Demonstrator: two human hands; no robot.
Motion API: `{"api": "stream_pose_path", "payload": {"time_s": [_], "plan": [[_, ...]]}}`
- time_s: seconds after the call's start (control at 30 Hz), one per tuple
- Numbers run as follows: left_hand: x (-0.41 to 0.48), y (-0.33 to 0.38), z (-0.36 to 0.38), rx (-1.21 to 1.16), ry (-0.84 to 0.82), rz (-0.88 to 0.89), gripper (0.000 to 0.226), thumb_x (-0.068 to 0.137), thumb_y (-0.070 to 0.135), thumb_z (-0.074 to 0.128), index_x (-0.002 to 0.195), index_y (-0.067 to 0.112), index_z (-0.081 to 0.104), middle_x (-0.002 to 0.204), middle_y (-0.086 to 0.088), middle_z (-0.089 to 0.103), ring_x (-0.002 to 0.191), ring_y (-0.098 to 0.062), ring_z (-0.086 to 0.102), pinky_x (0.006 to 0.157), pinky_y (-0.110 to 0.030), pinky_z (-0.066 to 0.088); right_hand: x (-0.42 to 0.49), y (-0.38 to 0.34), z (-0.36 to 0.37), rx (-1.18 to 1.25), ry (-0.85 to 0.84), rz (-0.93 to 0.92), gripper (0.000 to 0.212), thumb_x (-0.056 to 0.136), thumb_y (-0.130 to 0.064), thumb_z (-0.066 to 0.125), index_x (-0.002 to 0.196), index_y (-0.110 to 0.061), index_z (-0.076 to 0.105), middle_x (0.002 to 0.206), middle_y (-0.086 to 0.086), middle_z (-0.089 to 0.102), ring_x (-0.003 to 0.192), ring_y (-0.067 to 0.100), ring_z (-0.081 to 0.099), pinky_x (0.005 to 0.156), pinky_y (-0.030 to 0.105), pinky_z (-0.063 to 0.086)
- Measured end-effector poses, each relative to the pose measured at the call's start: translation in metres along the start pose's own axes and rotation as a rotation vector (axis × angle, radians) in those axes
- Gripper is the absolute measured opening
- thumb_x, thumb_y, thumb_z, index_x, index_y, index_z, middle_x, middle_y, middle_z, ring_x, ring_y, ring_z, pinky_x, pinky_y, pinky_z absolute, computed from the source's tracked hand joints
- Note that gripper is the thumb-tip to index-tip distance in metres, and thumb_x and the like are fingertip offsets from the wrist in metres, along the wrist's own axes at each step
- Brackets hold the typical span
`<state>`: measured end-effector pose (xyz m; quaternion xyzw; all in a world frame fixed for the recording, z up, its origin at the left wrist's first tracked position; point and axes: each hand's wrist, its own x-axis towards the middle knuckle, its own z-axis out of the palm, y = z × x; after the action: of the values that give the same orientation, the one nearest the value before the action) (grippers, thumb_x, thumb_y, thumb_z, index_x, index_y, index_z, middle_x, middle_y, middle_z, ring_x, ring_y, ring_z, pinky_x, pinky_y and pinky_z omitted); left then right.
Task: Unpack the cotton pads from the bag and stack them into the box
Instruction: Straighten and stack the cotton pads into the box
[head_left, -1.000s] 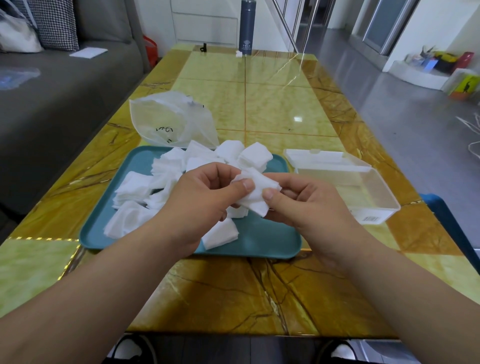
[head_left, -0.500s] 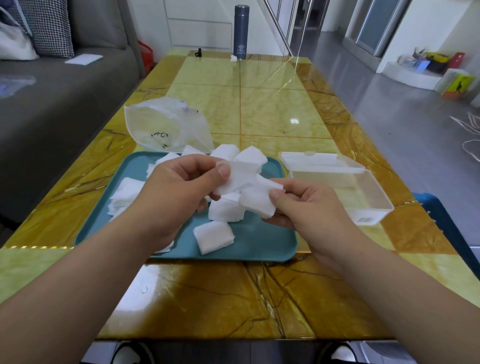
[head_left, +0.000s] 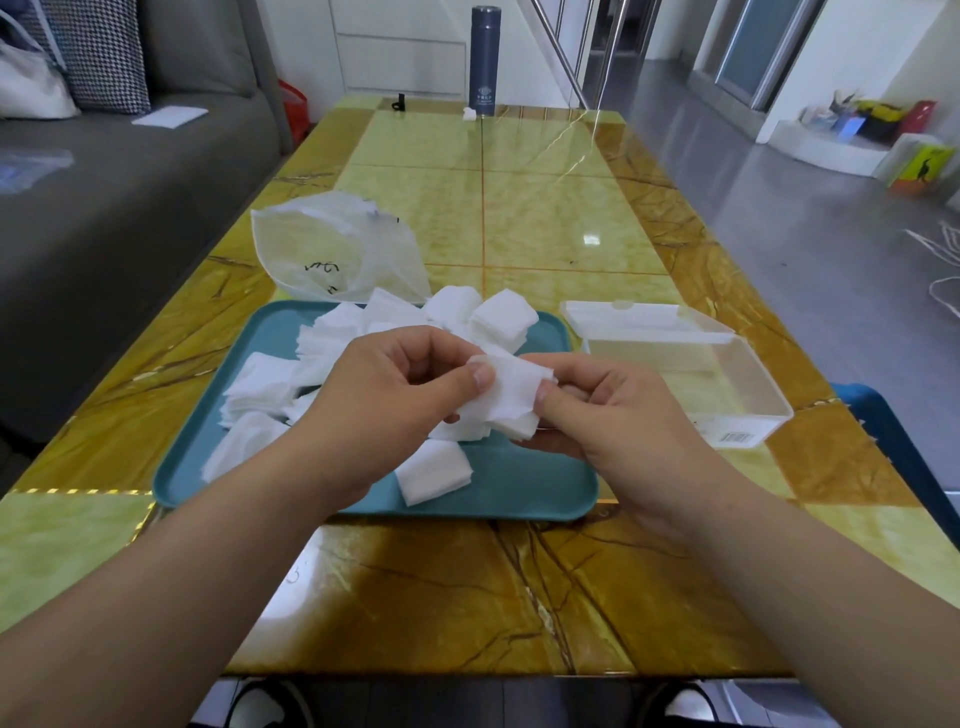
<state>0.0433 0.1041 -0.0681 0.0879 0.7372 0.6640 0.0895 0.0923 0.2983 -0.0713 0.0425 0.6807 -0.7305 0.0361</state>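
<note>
Both hands hold one small stack of white cotton pads (head_left: 511, 397) above the teal tray (head_left: 519, 493). My left hand (head_left: 384, 405) pinches its left edge with the thumb on top. My right hand (head_left: 608, 415) pinches its right edge. Several loose cotton pads (head_left: 332, 348) lie heaped on the tray's far and left parts, and one pad (head_left: 434, 470) lies alone near the front. The clear plastic box (head_left: 737, 384) stands open to the right of the tray, its lid tipped back. The crumpled translucent bag (head_left: 332, 254) lies behind the tray.
A dark blue bottle (head_left: 484, 60) stands at the table's far end. A grey sofa (head_left: 104, 208) runs along the left. A blue chair edge (head_left: 904, 457) shows by the table's right side. The glossy yellow table (head_left: 545, 218) stretches beyond the tray.
My hands, which had drawn two bunches of pads apart, have brought them together into one stack held between both thumbs. The camera tilted slightly.
</note>
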Motion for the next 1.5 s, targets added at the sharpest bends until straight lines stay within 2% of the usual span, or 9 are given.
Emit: {"api": "stream_pose_path", "payload": {"time_s": [0.47, 0.63, 0.73, 0.9, 1.07, 1.17, 1.27, 1.43, 1.5], "plan": [[0.000, -0.003, 0.000, 0.087, -0.003, 0.043, 0.020, 0.079, 0.012, 0.087, 0.095, 0.011, 0.075, 0.086, -0.011, 0.076, 0.073, -0.015, 0.067, 0.072, -0.030, 0.057, 0.001, -0.001, 0.001, -0.031, -0.027, 0.022, 0.029, 0.102, -0.001, 0.059, 0.128, -0.007, 0.070, 0.107, 0.015, 0.079, 0.106, 0.028, 0.076, 0.089, 0.037, 0.063], [0.000, -0.004, 0.000, 0.278, 0.086, 0.069, 0.044, 0.075, 0.034, 0.090, 0.113, 0.035, 0.067, 0.095, 0.010, 0.069, 0.069, -0.007, 0.060, 0.069, -0.027, 0.059, -0.001, -0.004, -0.003, 0.002, -0.109, 0.012, 0.040, 0.084, -0.014, 0.078, 0.123, -0.009, 0.073, 0.109, 0.016, 0.078, 0.107, 0.031, 0.074, 0.090, 0.042, 0.063], [-0.001, -0.004, 0.002, 0.280, 0.062, 0.067, 0.050, 0.076, 0.033, 0.088, 0.121, 0.036, 0.065, 0.100, 0.011, 0.070, 0.076, -0.005, 0.065, 0.074, -0.024, 0.060, -0.001, 0.001, 0.000, -0.098, -0.066, -0.019, 0.041, 0.082, -0.012, 0.086, 0.121, -0.010, 0.071, 0.106, 0.012, 0.079, 0.105, 0.029, 0.075, 0.095, 0.047, 0.061], [0.001, -0.005, -0.002, 0.090, -0.037, -0.007, 0.045, 0.080, 0.018, 0.087, 0.121, 0.027, 0.070, 0.101, -0.006, 0.075, 0.090, -0.019, 0.073, 0.086, -0.034, 0.061, 0.001, 0.003, 0.000, -0.070, -0.018, -0.031, 0.033, 0.091, 0.010, 0.069, 0.119, -0.008, 0.072, 0.105, 0.015, 0.079, 0.103, 0.028, 0.076, 0.090, 0.041, 0.063], [0.000, -0.004, -0.003, 0.055, -0.134, -0.069, 0.018, 0.086, 0.016, 0.081, 0.103, 0.019, 0.077, 0.099, -0.009, 0.077, 0.082, -0.011, 0.069, 0.067, -0.020, 0.053, 0.003, 0.004, -0.001, -0.070, -0.035, -0.024, 0.045, 0.087, 0.023, 0.060, 0.120, -0.006, 0.071, 0.107, 0.016, 0.078, 0.103, 0.025, 0.076, 0.088, 0.035, 0.063], [0.000, -0.006, -0.001, 0.122, -0.137, -0.024, 0.011, 0.085, 0.018, 0.082, 0.096, 0.018, 0.078, 0.093, -0.007, 0.077, 0.081, -0.017, 0.069, 0.072, -0.025, 0.056, 0.004, 0.006, -0.002, -0.241, 0.006, -0.063, 0.045, 0.086, 0.021, 0.061, 0.115, -0.011, 0.074, 0.104, 0.006, 0.079, 0.100, 0.017, 0.076, 0.086, 0.028, 0.062], [0.000, -0.014, 0.003, 0.391, -0.104, 0.047, 0.012, 0.081, 0.021, 0.086, 0.087, 0.027, 0.078, 0.066, 0.016, 0.066, 0.061, -0.001, 0.055, 0.059, -0.012, 0.044, 0.007, 0.012, -0.003, -0.592, 0.068, -0.155, 0.040, 0.086, 0.011, 0.065, 0.107, -0.021, 0.077, 0.097, -0.006, 0.078, 0.090, 0.005, 0.072, 0.078, 0.015, 0.053], [-0.001, -0.030, 0.013, 0.700, -0.135, 0.026, 0.012, 0.079, 0.032, 0.083, 0.085, 0.030, 0.073, 0.064, 0.011, 0.063, 0.056, 0.002, 0.055, 0.055, -0.017, 0.041, 0.008, 0.024, -0.004, -0.903, 0.023, -0.104, 0.042, 0.089, -0.006, 0.067, 0.121, -0.033, 0.072, 0.112, -0.009, 0.072, 0.100, 0.010, 0.067, 0.093, 0.027, 0.055], [-0.001, -0.032, 0.015, 0.734, -0.133, 0.022, 0.014, 0.078, 0.036, 0.082, 0.083, 0.030, 0.071, 0.060, 0.011, 0.060, 0.055, 0.002, 0.055, 0.050, -0.015, 0.036, 0.006, 0.025, -0.005, -0.927, 0.019, -0.085, 0.045, 0.092, -0.009, 0.066, 0.129, -0.033, 0.070, 0.110, -0.007, 0.072, 0.093, 0.008, 0.066, 0.088, 0.024, 0.053]]}}
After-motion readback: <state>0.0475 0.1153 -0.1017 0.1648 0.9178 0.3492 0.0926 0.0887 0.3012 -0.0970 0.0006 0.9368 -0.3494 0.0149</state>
